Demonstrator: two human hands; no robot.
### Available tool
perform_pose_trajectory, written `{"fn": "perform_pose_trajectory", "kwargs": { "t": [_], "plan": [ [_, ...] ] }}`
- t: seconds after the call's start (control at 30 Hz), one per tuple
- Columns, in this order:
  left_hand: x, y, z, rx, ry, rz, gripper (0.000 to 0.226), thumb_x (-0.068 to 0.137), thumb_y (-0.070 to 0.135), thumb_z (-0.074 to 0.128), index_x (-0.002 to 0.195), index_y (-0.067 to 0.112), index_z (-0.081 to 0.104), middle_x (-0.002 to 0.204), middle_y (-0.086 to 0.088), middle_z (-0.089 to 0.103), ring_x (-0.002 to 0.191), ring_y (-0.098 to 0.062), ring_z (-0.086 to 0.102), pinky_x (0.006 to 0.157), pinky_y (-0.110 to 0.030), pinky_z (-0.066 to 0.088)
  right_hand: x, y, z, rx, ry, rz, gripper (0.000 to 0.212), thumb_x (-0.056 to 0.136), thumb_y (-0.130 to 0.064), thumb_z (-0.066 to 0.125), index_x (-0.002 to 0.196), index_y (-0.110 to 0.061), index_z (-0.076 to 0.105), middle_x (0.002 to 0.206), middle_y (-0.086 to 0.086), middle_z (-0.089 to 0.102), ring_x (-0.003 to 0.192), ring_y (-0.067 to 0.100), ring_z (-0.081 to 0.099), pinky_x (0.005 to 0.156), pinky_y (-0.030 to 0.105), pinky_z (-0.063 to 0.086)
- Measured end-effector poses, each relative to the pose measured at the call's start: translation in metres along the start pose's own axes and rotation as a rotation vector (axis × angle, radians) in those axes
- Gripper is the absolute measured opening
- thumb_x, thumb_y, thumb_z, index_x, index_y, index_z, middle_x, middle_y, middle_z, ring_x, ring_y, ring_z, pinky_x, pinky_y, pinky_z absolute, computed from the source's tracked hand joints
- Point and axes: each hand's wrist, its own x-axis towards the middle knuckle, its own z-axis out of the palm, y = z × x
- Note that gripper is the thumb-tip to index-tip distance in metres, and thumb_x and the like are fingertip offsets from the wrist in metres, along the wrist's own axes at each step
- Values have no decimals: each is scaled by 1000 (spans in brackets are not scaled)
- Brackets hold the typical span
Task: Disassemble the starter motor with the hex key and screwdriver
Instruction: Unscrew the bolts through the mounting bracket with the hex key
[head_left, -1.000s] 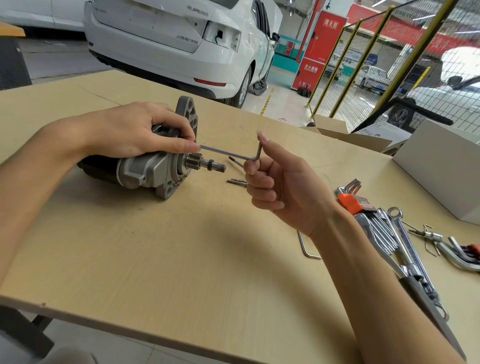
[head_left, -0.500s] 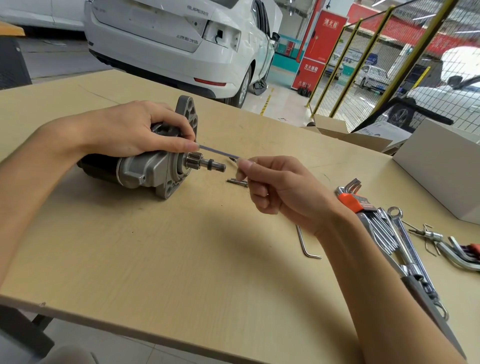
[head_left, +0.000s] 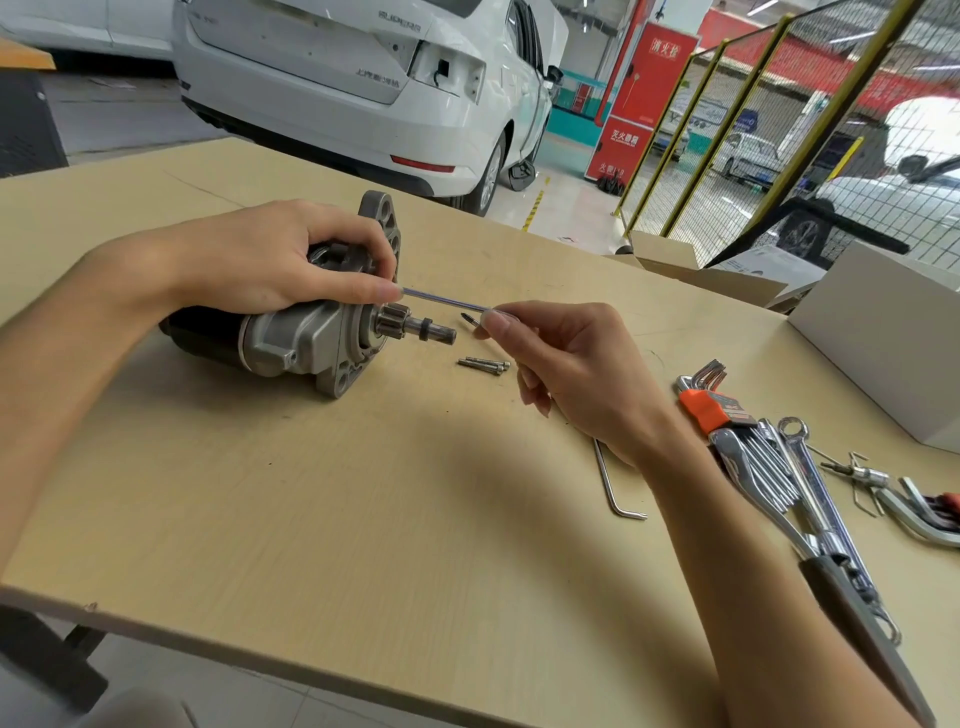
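Steel hex key (head_left: 444, 301) is pinched at its outer end by the right hand (head_left: 566, 364), its long axis running leftward into the starter motor (head_left: 311, 338), gripped by the left hand (head_left: 270, 260).

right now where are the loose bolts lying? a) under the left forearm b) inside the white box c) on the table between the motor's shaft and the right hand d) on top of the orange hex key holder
c: the loose bolts lie on the bare table, just right of the starter motor shaft and beside the right hand.
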Motion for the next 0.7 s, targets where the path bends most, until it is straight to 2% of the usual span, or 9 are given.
{"fn": "perform_pose_trajectory", "kwargs": {
  "t": [0.1,0.2,0.33,0.43,0.57,0.7],
  "plan": [
    [-1,1,0,3,1,-5,23,72,66,60,88,50,66,94,26,62,89,4,58,74,-28,44,-1,0,0,-11,25,-24,17,98,-22,61,99,-14,76,47,-6,48,42,8,45,49,20,40],
    [0,-1,0,22,-2,-20,30,77,77,57,89,50,66,94,28,59,90,5,55,79,-29,45,-2,1,2,-45,72,-49,18,98,-20,63,100,-10,77,49,-4,48,42,5,44,51,17,39],
    [1,-2,0,29,-19,-39,43,67,85,54,91,52,67,94,30,55,92,8,53,81,-28,43,-1,2,6,-91,120,-82,17,96,-19,65,99,-9,77,52,8,48,43,6,45,53,18,38],
    [2,-2,1,5,-12,-35,29,73,73,59,88,51,69,93,30,55,92,9,53,81,-27,42,-1,4,7,-89,129,-89,17,96,-20,66,99,-9,78,51,2,48,42,6,45,52,19,38],
    [1,0,1,1,-8,-29,26,71,68,59,87,49,69,94,30,56,92,9,54,80,-24,40,0,4,6,-76,131,-88,18,96,-22,66,95,-9,78,50,-7,51,42,7,47,51,19,38],
    [1,-1,1,7,-1,-21,26,71,67,59,87,49,69,93,31,56,92,9,54,81,-25,40,0,3,6,-78,76,45,35,98,-41,59,85,-13,74,46,-7,53,43,9,52,47,18,40]
  ]
}}
